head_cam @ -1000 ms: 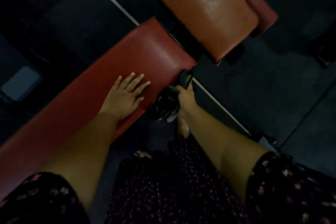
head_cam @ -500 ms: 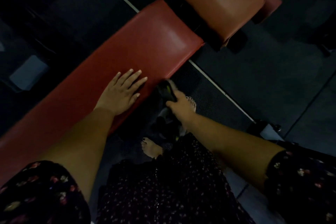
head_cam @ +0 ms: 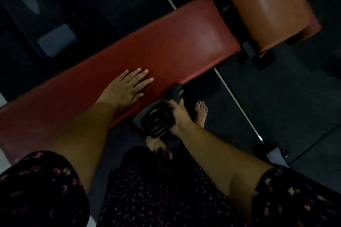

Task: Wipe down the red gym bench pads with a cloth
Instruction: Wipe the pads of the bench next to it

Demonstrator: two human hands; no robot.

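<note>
The long red pad (head_cam: 166, 46) runs off the left edge, and the seat pad (head_cam: 267, 5) is cut by the top. Fingers of the right hand (head_cam: 179, 114) vanish into the dark cloth (head_cam: 158, 120).

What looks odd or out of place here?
Nothing looks spilled or broken. The seat pad looks paler and more orange than the long red pad, and the right hand holds the dark cloth bunched beside the bench, off the pad, while the left hand rests flat on it.

The red surface (head_cam: 184, 42) lies bare from the flat left hand (head_cam: 127, 88) to its far end, where an orange seat pad (head_cam: 267, 11) stands; the right hand (head_cam: 180, 116) with dark cloth (head_cam: 158, 121) crowds the near edge.
</note>
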